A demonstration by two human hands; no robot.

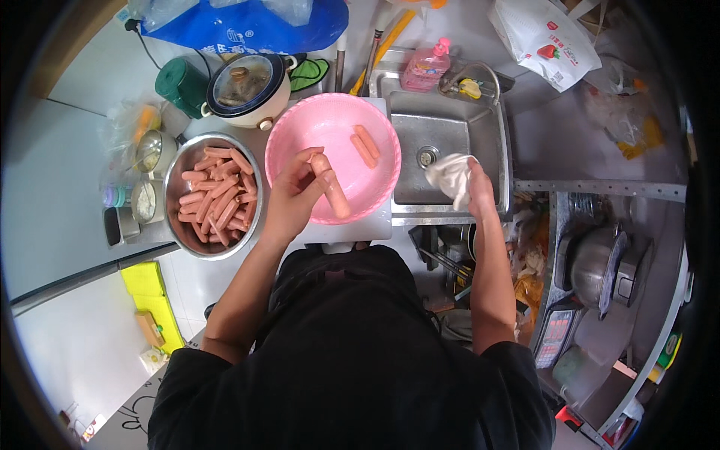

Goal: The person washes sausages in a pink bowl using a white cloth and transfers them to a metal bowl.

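Between the thumb and fingers of my left hand [292,197] is a sausage [336,194], held over the near left part of a pink plastic basin [332,112]. Two more sausages [364,147] lie side by side in the basin's right half. My right hand [481,188] grips a white cloth [451,175] above the stainless steel sink [405,135]; the cloth is slightly blurred. To the left of the basin, a steel bowl [175,225] holds a heap of several sausages [219,194].
An electric pot [247,109] with a glass lid stands behind the steel bowl. At the sink's back are a pink pump bottle [426,67] and a curved faucet [488,70]. Metal shelves [596,188] with pots and a scale [557,337] rise at the right.
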